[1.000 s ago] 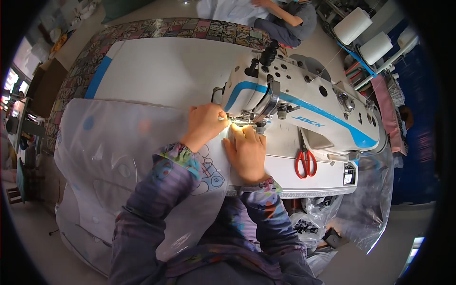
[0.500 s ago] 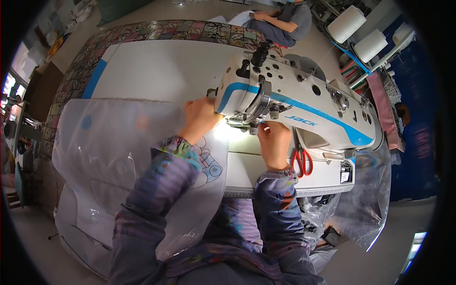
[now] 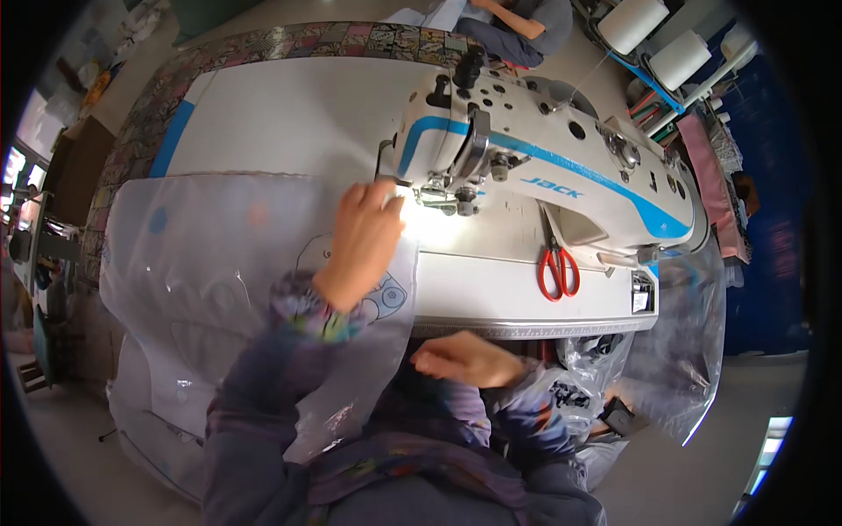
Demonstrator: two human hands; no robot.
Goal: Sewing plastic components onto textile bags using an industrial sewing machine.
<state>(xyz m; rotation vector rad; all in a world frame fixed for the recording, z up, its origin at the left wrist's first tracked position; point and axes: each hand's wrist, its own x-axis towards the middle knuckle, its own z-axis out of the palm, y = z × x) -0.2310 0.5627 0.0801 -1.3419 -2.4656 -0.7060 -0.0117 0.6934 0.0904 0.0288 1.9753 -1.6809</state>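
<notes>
My left hand is closed, its fingers bent at the right edge of a translucent plastic sheet beside the lit needle area of a white and blue sewing machine. The sheet carries a printed blue cartoon figure, partly covered by my left wrist. My right hand is off the machine, in front of the table's ruler edge and above my lap. Its fingers look curled together and slightly blurred; anything inside them is hidden. Red-handled scissors lie on the machine bed, apart from both hands.
White thread cones stand on a rack at the upper right. A patterned cloth borders the white tabletop. Another person sits beyond the table. Clear plastic hangs at the right, and the sheet drapes over the table's front.
My right hand has left the needle area and come back toward me, below the table edge. My left hand has shifted slightly down, staying at the sheet beside the needle.
</notes>
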